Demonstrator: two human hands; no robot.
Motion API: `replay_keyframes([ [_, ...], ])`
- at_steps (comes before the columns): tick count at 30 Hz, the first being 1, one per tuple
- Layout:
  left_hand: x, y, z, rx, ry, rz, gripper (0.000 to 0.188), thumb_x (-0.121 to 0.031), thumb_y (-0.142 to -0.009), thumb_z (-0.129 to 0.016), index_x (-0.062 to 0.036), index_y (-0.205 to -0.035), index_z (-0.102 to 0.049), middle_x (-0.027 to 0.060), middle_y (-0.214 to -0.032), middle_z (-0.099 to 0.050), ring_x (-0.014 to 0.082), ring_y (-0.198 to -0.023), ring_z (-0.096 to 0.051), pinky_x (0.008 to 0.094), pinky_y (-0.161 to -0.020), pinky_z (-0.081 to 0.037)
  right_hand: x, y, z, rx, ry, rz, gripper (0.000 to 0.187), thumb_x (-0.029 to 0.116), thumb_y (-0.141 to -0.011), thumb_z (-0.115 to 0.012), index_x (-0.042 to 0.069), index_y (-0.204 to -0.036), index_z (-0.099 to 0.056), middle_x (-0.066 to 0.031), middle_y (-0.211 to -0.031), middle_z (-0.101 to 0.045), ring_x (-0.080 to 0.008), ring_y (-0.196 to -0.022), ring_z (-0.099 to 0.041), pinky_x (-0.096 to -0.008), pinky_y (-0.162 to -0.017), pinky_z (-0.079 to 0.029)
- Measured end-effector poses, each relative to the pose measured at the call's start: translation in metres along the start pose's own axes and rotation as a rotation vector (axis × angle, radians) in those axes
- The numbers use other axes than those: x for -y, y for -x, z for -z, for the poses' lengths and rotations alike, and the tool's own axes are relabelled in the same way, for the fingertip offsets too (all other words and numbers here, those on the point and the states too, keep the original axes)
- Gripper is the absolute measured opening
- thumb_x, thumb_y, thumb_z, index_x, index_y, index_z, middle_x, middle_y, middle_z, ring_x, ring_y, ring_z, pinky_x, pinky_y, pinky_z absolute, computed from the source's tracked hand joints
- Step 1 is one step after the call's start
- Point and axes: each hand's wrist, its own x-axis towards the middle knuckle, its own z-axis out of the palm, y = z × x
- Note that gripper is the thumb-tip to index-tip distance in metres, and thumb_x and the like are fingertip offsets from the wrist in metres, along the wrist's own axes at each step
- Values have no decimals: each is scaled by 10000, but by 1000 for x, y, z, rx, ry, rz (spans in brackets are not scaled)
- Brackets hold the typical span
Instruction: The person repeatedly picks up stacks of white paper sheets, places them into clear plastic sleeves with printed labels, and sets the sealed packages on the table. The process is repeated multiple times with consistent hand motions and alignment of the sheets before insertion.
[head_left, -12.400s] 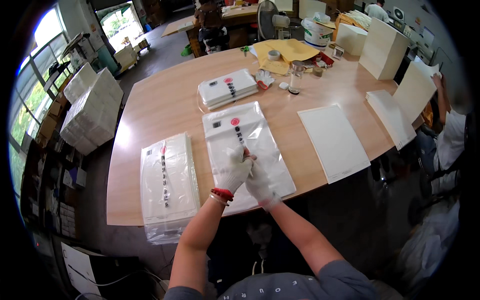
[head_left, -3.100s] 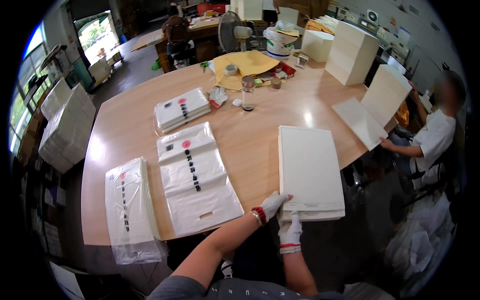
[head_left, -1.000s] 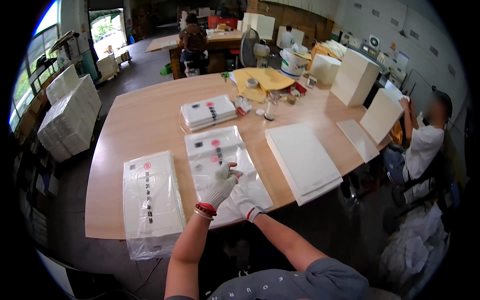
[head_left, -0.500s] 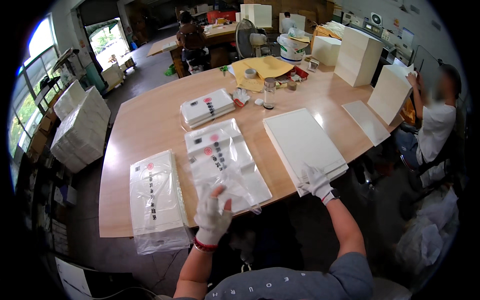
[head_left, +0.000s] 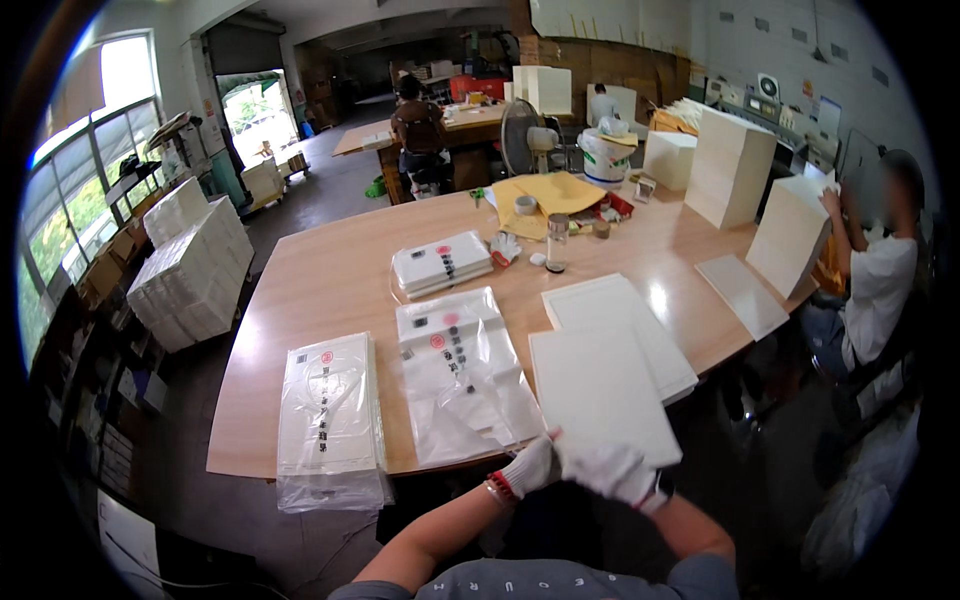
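Observation:
White paper sheets (head_left: 605, 390), whether one or a thin batch I cannot tell, lie tilted over the near part of a white paper stack (head_left: 600, 295). My right hand (head_left: 610, 472), in a white glove and slightly blurred, is closed on their near edge. At their near left corner my gloved left hand (head_left: 530, 468) closes on them too, its fingers partly hidden; one bare fingertip shows. Left of the sheets lie printed clear plastic bags (head_left: 465, 375). Farther left, a bagged paper stack (head_left: 328, 405) overhangs the table's near edge.
On the wooden table (head_left: 310, 275) are bagged packs (head_left: 442, 262), a glass jar (head_left: 556, 245), a white glove (head_left: 505, 248) and yellow envelopes (head_left: 565, 190). Tall white paper stacks (head_left: 730, 165) stand at right, beside a seated person (head_left: 875, 280). A fan (head_left: 520, 135) stands behind.
My right hand has drawn white sheets off the stack toward me and left. My left hand has moved right, from over the plastic bags to the sheets' corner. The view has tilted up.

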Motion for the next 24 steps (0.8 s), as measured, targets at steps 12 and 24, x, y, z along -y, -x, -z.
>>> replay_keyframes([
  [12, 50, 79, 29, -353, -1750, -782, 873, -315, -673, -621, 9, -1364, -197, 294, -1363, -288, 431, -1226, -338, 483, -999, -303, 66, 32, -70, -493, -1642, -994, 537, 439, -949, -386, 5, -1265, -407, -120, -1157, -527, -210, -1047, -521, -357, -897, -449],
  [24, -103, 144, -8, -893, -1763, -1343, 560, -206, -761, -659, -18, -1248, -455, 203, -1190, -486, 311, -1109, -469, 461, -934, -373, 38, 39, -54, -579, -820, -592, 295, 90, -790, -610, -11, -1062, -562, -150, -996, -601, -239, -839, -620, -312, -728, -495],
])
